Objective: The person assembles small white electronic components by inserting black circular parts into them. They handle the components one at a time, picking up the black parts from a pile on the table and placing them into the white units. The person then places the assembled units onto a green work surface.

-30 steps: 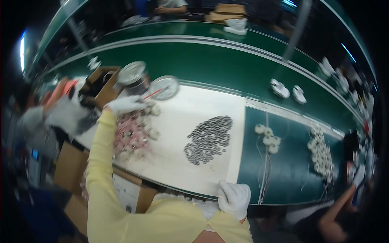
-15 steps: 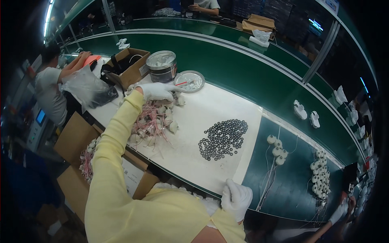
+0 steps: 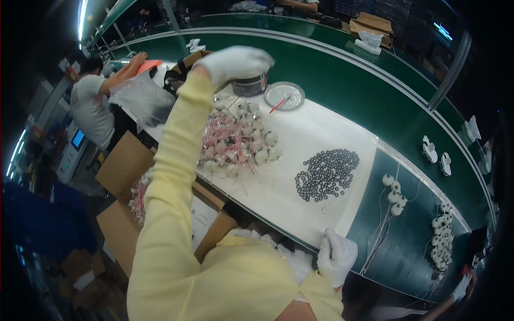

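My left hand (image 3: 235, 63), in a white glove, is raised at the end of my stretched arm, in front of a dark metal can (image 3: 250, 86) and hiding its top. Its fingers are blurred, and whatever they may hold is hidden. Beside the can lies a round metal lid (image 3: 293, 90) with whitish stuff on it; a thin red stick (image 3: 278, 105) rests across its rim. Nearer to me spreads a heap of small white round parts with pink wires (image 3: 235, 139). My right hand (image 3: 337, 258), also gloved, is closed at the table's front edge; its contents cannot be made out.
Many small black rings (image 3: 326, 175) lie on the white sheet (image 3: 284, 198). Wired white parts (image 3: 395, 195) sit on the green surface at right. Open cardboard boxes (image 3: 124, 166) stand below left. A person (image 3: 96, 104) works far left; another's gloved hand (image 3: 461, 287) shows lower right.
My left hand has lifted from beside the heap and lid to in front of the can. The red stick lies at a steeper slant. The whole view has shifted; my right hand stays closed.
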Tool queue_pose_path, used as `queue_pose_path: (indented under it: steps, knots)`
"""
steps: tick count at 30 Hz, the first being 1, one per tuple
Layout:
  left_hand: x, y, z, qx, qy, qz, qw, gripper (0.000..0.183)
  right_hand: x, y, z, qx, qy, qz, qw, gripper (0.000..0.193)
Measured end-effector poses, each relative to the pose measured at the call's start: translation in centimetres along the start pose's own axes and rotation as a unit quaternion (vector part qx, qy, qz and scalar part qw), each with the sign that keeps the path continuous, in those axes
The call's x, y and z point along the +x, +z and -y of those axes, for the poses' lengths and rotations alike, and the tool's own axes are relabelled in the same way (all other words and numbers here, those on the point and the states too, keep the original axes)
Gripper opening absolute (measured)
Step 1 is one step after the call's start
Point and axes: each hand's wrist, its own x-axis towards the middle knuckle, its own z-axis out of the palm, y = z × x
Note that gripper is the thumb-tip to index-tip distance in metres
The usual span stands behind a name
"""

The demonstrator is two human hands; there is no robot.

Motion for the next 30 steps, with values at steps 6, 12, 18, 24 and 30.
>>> queue_pose_path:
  steps: [6,12,18,24,30]
  knots:
    - [4.0,5.8,-2.6,-0.199,-0.27,-0.283,0.899,0.035,-0.3,0.4,0.0,-0.006,0.014,-0.012,1.0,0.036]
    - [-7.4,6.0,-5.8,-0.16,-0.481,-0.133,0.852,0.054,-0.4,0.0,-0.2,-0.013,0.005,-0.021,1.0,0.034]
    - [-20.8,6.9,-11.6,-0.249,-0.457,-0.183,0.834,0.064,0.8,-0.4,0.5,-0.013,0.015,0.04,0.999,0.028]
    - [-18.0,9.3,-18.1,-0.094,-0.417,-0.135,0.894,0.071,-0.6,-0.1,-0.9,-0.051,0.08,0.076,0.993,0.03]
    - [-12.8,9.5,-16.7,-0.077,-0.404,-0.147,0.899,0.069,-0.6,0.3,-1.4,-0.045,0.138,0.156,0.977,0.029]
